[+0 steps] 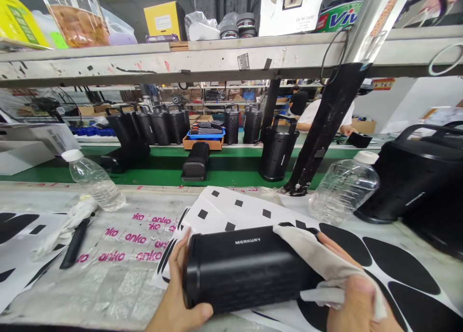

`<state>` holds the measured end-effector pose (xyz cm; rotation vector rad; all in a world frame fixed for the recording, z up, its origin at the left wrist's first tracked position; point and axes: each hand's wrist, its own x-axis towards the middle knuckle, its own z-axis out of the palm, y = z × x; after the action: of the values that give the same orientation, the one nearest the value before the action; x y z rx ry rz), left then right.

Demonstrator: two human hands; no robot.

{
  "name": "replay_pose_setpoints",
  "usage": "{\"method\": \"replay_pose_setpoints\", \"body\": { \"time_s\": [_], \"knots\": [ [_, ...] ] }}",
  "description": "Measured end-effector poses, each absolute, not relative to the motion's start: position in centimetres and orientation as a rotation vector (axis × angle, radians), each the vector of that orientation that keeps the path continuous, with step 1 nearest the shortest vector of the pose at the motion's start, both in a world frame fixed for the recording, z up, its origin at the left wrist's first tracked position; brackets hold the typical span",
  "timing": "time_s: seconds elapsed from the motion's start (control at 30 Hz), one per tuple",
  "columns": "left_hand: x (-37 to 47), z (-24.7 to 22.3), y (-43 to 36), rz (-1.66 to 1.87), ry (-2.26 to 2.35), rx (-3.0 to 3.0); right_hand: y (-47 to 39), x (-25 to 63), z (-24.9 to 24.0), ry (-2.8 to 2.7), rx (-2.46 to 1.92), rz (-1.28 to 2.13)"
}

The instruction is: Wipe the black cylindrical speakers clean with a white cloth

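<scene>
A black speaker [249,269] marked MERKURY lies on its side in front of me, held a little over the bench. Its left end is gripped by my left hand [181,288], thumb below and fingers behind. My right hand [356,288] clasps a white cloth [311,252] and presses it against the speaker's right end. The cloth drapes over that end and hides part of it. Beneath the speaker are white sheets [220,204] with small black squares and large black rounded stickers [401,264].
Plastic bottles stand left [96,182] and right [343,187]. A black-handled tool [75,243] lies by a crumpled white cloth [67,223]. Several black speakers [278,151] stand on or beyond the green conveyor [231,166]. A black post [325,129] rises at right under a loaded shelf [202,57]. A co-worker sits beyond.
</scene>
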<state>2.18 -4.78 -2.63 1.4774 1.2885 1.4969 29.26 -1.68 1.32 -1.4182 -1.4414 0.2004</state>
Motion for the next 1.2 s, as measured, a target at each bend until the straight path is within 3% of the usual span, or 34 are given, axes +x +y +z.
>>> {"method": "replay_pose_setpoints", "body": {
  "time_s": [0.17,0.4,0.6,0.67,0.8,0.9,1.03,1.2],
  "knots": [
    [2.4,-3.3,-4.9,1.365,1.425,1.535,-0.8,24.4,1.0,-1.806,-1.186,-0.276],
    [1.9,-5.5,-5.4,1.376,1.611,1.656,-1.8,15.3,0.1,-1.971,-0.766,-0.461],
    [1.8,-5.1,-5.0,1.425,1.478,1.751,1.1,20.6,2.5,-2.063,-1.086,-0.497],
    [1.9,-4.7,-5.0,1.413,1.484,1.800,3.1,24.8,3.4,-1.999,-1.316,-0.426],
    [1.0,-3.9,-4.6,1.384,1.480,1.916,6.4,31.9,4.3,-1.679,-1.784,0.163],
    [-0.6,-3.4,-3.6,1.328,1.508,2.122,6.8,34.1,4.0,-1.540,-1.813,0.501],
    [-2.5,-2.7,-3.2,1.309,1.522,2.330,5.0,33.9,2.1,-1.423,-1.697,0.586],
    [-1.8,-1.1,-5.3,1.464,1.538,1.704,3.2,33.1,1.5,-1.316,-1.766,0.642]
  ]
}}
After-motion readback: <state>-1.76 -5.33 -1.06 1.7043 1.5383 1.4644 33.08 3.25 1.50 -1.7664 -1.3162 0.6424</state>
